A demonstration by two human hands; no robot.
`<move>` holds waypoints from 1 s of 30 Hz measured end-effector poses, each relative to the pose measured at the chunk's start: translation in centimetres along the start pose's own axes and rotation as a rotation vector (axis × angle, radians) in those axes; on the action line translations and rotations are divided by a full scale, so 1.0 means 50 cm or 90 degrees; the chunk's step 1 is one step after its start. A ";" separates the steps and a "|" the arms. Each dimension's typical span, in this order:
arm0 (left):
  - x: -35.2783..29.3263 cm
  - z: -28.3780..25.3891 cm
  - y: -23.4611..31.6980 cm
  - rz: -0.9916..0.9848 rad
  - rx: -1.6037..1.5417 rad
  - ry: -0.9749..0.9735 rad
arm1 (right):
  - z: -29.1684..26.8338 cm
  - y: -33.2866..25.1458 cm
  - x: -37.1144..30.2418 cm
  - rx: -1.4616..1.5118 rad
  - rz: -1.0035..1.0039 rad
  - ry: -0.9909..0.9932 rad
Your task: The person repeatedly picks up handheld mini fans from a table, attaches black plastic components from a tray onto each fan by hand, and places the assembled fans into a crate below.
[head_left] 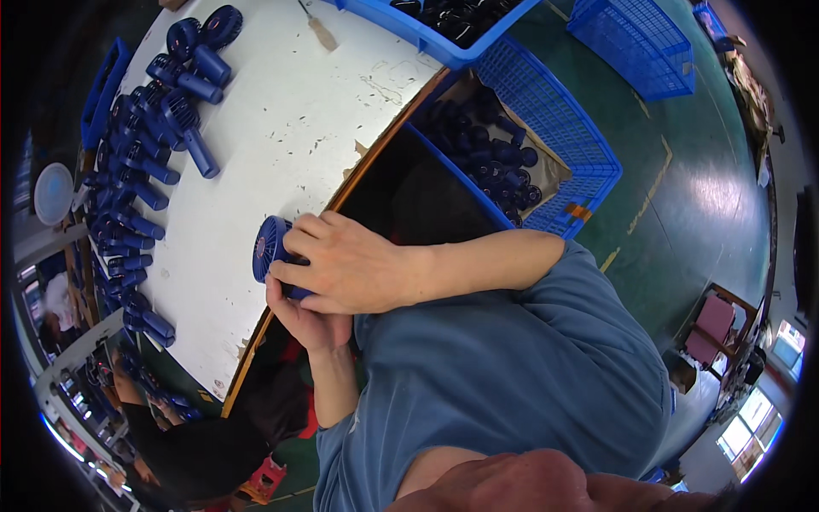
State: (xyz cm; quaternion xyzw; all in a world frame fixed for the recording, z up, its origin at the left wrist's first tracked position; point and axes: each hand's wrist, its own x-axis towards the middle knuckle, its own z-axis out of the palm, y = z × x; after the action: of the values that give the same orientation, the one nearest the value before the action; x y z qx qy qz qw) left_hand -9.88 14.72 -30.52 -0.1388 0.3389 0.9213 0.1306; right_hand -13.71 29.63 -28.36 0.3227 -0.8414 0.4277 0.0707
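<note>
Both of my hands are closed around a dark blue handheld fan (270, 246) at the edge of the white table. Its round, slotted head faces left, and my fingers hide most of its body and handle. My right hand (345, 263) wraps over the fan from the right, fingers bent across it. From below, my left hand (309, 322) grips its lower side, with the thumb or a finger near the rim of the head. Many more blue handheld fans (198, 147) lie in a long row along the table's far left side.
A blue crate (546, 111) beside the table holds many dark blue parts. Another blue bin (426, 38) with black parts sits at the table's top corner. A thin tool with a wooden handle (322, 34) lies on the white table (264, 128). A person in black (196, 452) is at lower left.
</note>
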 end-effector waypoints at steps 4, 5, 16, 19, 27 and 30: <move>-0.006 0.010 -0.020 -0.032 0.049 -0.035 | 0.026 -0.003 -0.038 -0.071 0.008 0.105; 0.000 0.028 -0.026 0.079 0.355 -0.056 | 0.022 0.006 -0.046 0.064 0.093 0.075; 0.016 -0.048 0.133 0.307 0.964 -0.004 | 0.020 0.435 -0.461 -0.046 0.754 0.158; 0.041 -0.167 0.245 0.445 0.993 0.276 | 0.098 0.610 -0.668 -0.072 0.766 0.025; 0.071 -0.499 0.637 0.569 1.049 0.783 | 0.169 0.760 -0.715 -0.114 0.795 -0.092; 0.125 -0.567 0.707 0.507 0.958 0.883 | 0.113 0.697 -0.640 -0.009 0.792 -0.033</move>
State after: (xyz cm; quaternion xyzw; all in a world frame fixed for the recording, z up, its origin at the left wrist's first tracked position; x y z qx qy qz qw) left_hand -22.78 -29.12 -32.64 -0.3923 0.8347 0.1770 -0.3436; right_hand -8.85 55.63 -68.02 -0.2181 -0.8762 0.3748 -0.2102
